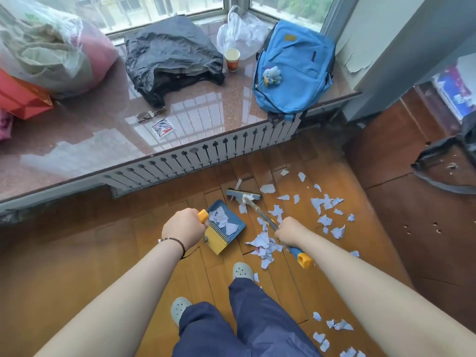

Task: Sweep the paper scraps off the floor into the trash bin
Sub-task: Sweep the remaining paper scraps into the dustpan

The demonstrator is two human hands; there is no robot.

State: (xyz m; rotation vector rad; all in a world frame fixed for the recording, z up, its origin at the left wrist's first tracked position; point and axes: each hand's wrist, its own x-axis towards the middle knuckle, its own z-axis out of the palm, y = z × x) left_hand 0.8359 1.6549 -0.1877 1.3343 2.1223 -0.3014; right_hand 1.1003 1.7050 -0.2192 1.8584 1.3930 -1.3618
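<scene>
My left hand [183, 229] grips the yellow handle of a blue dustpan [225, 222] that rests on the wooden floor and holds a few white paper scraps. My right hand [289, 231] is closed around the shaft of a broom [243, 195], whose blue head lies on the floor just beyond the dustpan. Several paper scraps [327, 202] lie scattered to the right of the broom. A denser heap of scraps [265, 244] sits under my right hand, and more scraps [337, 325] lie near my right leg. No trash bin is in view.
A polished stone window ledge [108, 143] runs across the back with a blue backpack [292, 65], a black bag [172, 55], a paper cup [232, 59] and plastic bags. A dark wooden cabinet [425, 215] stands at the right. My feet in grey clogs [242, 271] stand below the dustpan.
</scene>
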